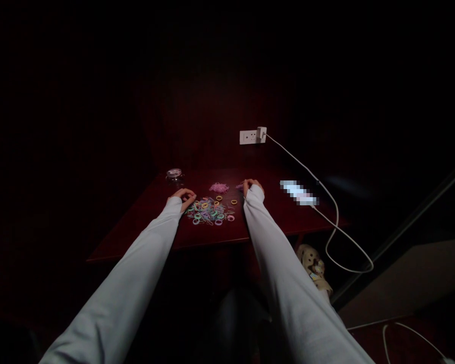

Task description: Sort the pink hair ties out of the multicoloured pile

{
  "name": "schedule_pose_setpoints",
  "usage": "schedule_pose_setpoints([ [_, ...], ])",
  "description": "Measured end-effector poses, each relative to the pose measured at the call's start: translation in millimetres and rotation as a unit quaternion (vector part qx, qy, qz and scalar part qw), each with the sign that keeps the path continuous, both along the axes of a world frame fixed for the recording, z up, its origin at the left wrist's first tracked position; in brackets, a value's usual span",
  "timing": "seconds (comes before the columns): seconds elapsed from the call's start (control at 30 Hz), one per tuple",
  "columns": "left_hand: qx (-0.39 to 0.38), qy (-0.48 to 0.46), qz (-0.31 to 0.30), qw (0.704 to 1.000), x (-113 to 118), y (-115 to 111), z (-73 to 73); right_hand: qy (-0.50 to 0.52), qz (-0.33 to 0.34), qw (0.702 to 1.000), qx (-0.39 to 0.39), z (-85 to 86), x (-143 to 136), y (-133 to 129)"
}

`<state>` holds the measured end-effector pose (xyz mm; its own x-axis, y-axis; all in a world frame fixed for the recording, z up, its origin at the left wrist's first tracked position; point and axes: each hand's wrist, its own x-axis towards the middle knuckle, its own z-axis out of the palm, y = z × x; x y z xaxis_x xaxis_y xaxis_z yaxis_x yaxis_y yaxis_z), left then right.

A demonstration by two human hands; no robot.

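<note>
in the head view we are resting our left hand (183,197), fingers curled, at the edge of a heap of small pastel elastic rings (210,211) on the glossy dark red table (144,222). our right hand (252,186) is pinching a purple ring (239,186), with a pink pile (219,187) just left of it.

Bands (209,211) on table (136,227), seemingly between hands (184,196)

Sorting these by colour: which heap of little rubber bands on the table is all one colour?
The small pink heap farther back, between the hands. The bigger spread by the left hand mixes green, blue, yellow, and pink.
</note>
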<state>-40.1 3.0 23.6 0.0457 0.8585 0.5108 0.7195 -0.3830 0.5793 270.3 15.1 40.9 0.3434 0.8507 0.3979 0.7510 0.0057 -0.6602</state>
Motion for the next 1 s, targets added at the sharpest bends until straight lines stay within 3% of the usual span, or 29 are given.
schedule_pose_setpoints([
  [0.13,0.010,-0.041,0.011,0.999,-5,-1,-3.5,0.025,0.068,0.997,0.009,-1.6,-5,-3],
  [0.27,-0.014,0.048,0.008,0.999,-6,-1,-4.2,0.034,0.121,0.992,-0.008,-2.2,-10,-7],
  [0.4,-0.044,0.106,0.007,0.993,-1,-1,-2.9,0.020,0.132,0.991,-0.016,-2.8,-15,-7],
  [0.77,-0.037,0.128,-0.017,0.991,9,0,-8.7,0.001,0.154,0.988,-0.032,-8.0,-19,-3],
  [1.0,-0.059,0.149,-0.018,0.987,3,11,-12.7,-0.059,0.227,0.972,-0.022,-10.0,-55,-3],
])
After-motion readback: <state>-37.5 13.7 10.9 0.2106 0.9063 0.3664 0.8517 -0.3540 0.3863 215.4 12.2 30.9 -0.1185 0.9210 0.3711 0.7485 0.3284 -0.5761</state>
